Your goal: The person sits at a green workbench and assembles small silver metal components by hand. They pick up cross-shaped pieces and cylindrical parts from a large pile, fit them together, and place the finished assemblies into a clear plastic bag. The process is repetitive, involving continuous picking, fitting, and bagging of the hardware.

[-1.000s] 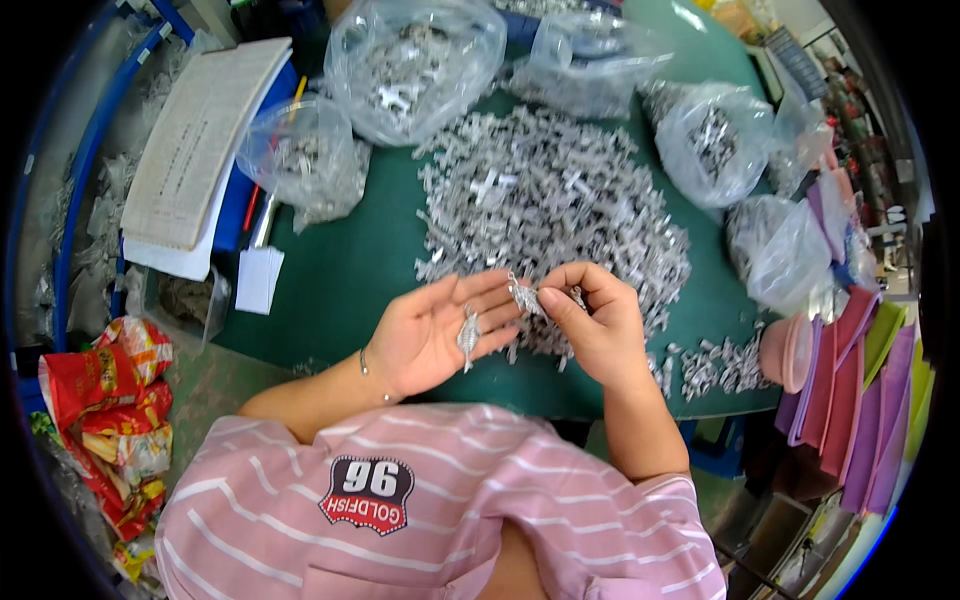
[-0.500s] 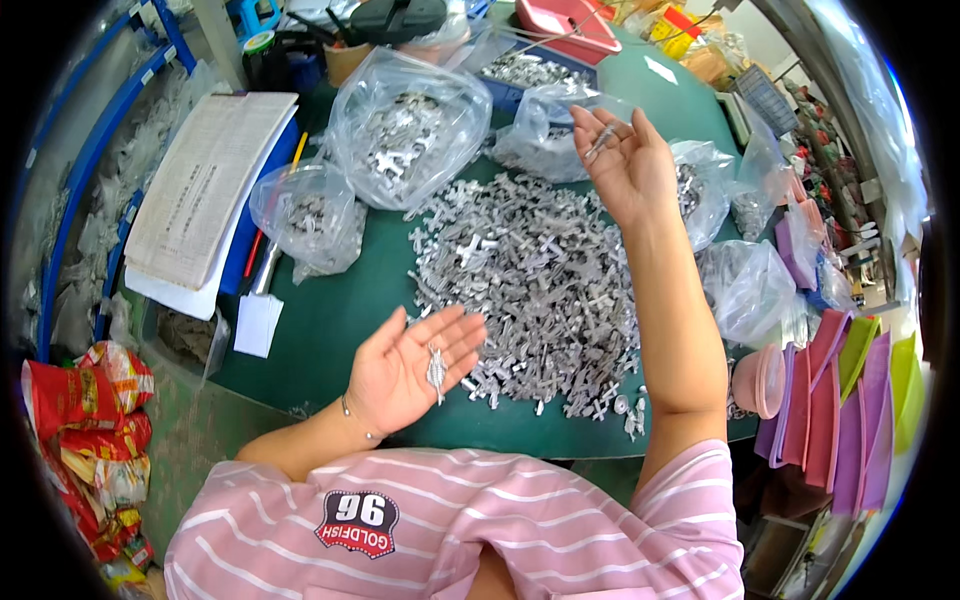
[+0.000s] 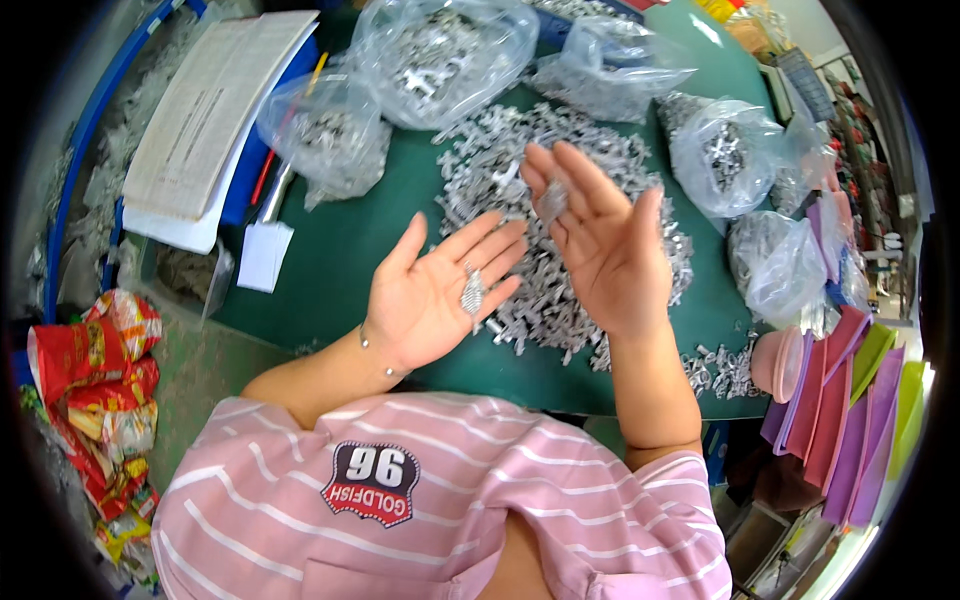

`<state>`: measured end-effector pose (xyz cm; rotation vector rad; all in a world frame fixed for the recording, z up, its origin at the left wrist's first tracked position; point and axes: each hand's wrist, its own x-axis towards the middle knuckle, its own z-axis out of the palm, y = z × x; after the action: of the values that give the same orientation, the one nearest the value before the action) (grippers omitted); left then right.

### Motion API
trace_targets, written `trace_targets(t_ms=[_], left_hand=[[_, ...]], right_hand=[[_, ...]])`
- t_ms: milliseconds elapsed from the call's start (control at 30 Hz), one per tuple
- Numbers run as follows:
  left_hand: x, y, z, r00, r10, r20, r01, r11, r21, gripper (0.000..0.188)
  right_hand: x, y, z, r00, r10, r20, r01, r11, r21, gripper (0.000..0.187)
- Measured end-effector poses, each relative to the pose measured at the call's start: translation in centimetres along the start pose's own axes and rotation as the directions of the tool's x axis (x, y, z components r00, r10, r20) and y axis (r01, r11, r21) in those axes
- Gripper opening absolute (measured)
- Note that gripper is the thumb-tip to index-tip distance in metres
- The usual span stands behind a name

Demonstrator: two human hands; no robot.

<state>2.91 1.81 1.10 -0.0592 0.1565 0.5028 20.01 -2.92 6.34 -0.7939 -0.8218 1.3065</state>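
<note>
My left hand (image 3: 418,310) is palm up with its fingers stretched out, just left of the heap. Across those fingers lies a small silvery ribbed metal piece (image 3: 472,292), pendant-like in shape. My right hand (image 3: 618,268) hangs over the heap, palm turned inward and fingers extended; a similar greyish metal piece (image 3: 552,202) rests against them, blurred. Beneath and between the hands spreads a heap of small silver metal pieces (image 3: 528,312), many cross-shaped, on the green table (image 3: 335,265). The right hand hides part of that heap.
Clear plastic bags of metal pieces stand behind the heap: a large bag (image 3: 510,75), a smaller bag (image 3: 350,170) at left, and a bag (image 3: 740,190) at right. A paper stack (image 3: 215,120) lies far left. Pink cup (image 3: 778,362) and coloured bins (image 3: 835,375) are at right.
My right hand has come back from the far bags toward my left hand, over the heap. My left hand has risen slightly to the right. The whole view has shifted, showing less of the far side.
</note>
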Motion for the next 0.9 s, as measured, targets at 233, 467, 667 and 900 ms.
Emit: trace_targets(t_ms=[233,467,667,900], left_hand=[[-0.5,0.2,0.2,1.0,0.002,0.017,-0.002,1.0,-0.008,0.065],[-0.4,-0.1,0.0,0.994,-0.09,0.054,0.09,0.996,0.012,0.068],[-0.3,0.1,-0.6,0.998,-0.041,0.045,0.041,0.999,0.012,0.067],[-0.4,0.4,-1.0,0.996,0.087,0.038,-0.085,0.995,-0.043,0.055]], right_hand=[[-3.0,2.7,0.0,0.948,-0.312,0.06,0.201,0.443,-0.874,0.019],[-2.6,4.7,-0.5,0.86,-0.444,0.249,0.331,0.116,-0.937,0.016],[-3.1,4.3,1.3,0.904,-0.395,0.165,0.31,0.339,-0.888,0.011],[-4.2,5.6,2.5,0.979,-0.184,0.083,0.16,0.455,-0.876,0.019]])
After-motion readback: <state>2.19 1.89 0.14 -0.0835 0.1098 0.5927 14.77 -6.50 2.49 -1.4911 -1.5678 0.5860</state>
